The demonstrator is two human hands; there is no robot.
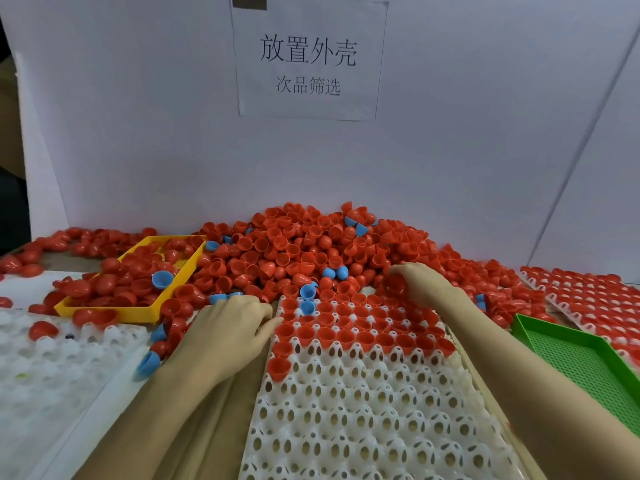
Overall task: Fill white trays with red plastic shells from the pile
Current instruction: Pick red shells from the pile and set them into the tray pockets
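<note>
White plastic dominates the foreground: the near tray (363,420) sits between a person's forearms with most of its sockets bare. Red shells (346,320) fill only its far rows, plus one lone shell (278,367) at the left edge of the next row, so by this view the tray is roughly a third loaded and the bulk of the filling remains.

At the tray's far left corner the left hand (232,323) lies on the edge with fingers loosely curled toward the seated shells; whether it pinches one cannot be told. The right hand (420,284), reaching past the far right corner, is cupped into the foot of the pile (304,247), fingers closed around a clutch of red shells.

Three white trays show: the one in work, a nearly bare one (52,358) at left carrying a couple of stray shells, and a fully loaded one (588,296) at right. Two baskets flank them, a green one (581,358) at right holding nothing and a yellow one (138,277) at left heaped with red shells. Loose shells in the pile are too many to count; about a dozen blue shells (334,273) lie scattered among them. A paper sign (308,60) hangs on the back wall.
</note>
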